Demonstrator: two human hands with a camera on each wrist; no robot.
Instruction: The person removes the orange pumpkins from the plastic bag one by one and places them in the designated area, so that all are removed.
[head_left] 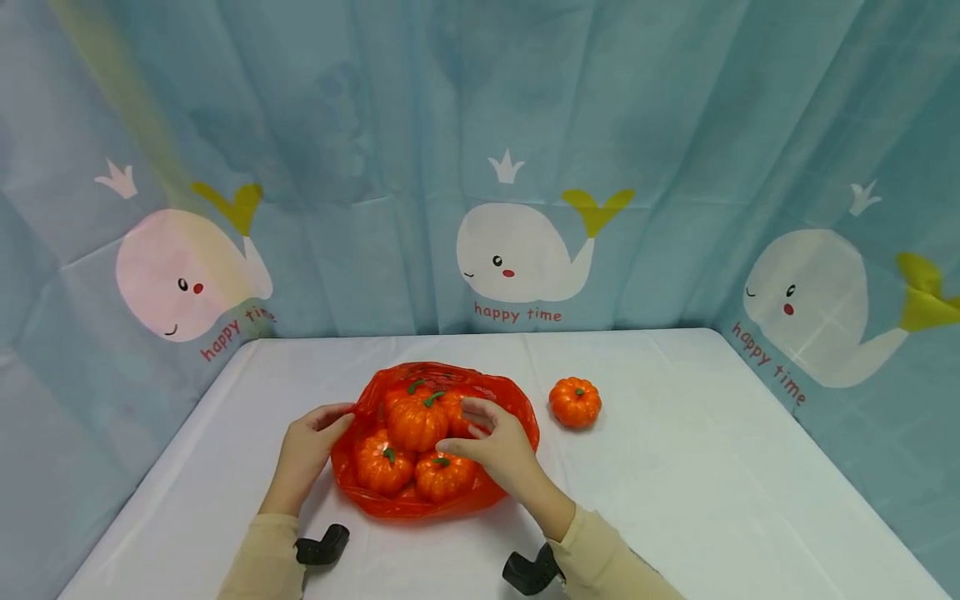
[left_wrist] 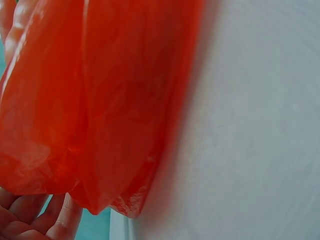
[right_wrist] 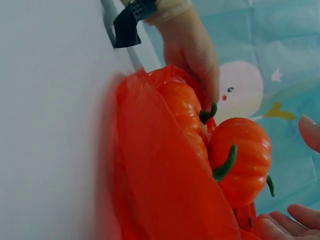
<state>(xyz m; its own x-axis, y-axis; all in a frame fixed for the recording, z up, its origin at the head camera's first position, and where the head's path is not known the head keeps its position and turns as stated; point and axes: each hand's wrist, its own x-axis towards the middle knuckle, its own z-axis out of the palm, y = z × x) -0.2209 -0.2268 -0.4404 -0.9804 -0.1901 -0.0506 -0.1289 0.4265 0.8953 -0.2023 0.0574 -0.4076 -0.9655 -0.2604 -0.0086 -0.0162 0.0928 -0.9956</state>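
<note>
A red plastic bag [head_left: 480,500] stands with its mouth wide, holding several small orange pumpkins with green stems; one pumpkin [head_left: 417,422] sits on top of the others. My left hand [head_left: 311,443] holds the bag's left rim, and its fingers [left_wrist: 62,217] show at the bag's edge in the left wrist view. Over the right side of the bag, my right hand [head_left: 506,450] has thumb and fingers spread apart. The right wrist view shows a space between those fingers and the nearest pumpkin [right_wrist: 242,162]. Nothing is in that hand.
A single pumpkin [head_left: 575,402] lies on the white table [head_left: 712,467], right of the bag. Black wrist devices [head_left: 322,546] show by both sleeves. A blue curtain [head_left: 405,150] printed with whales hangs behind and at both sides of the table.
</note>
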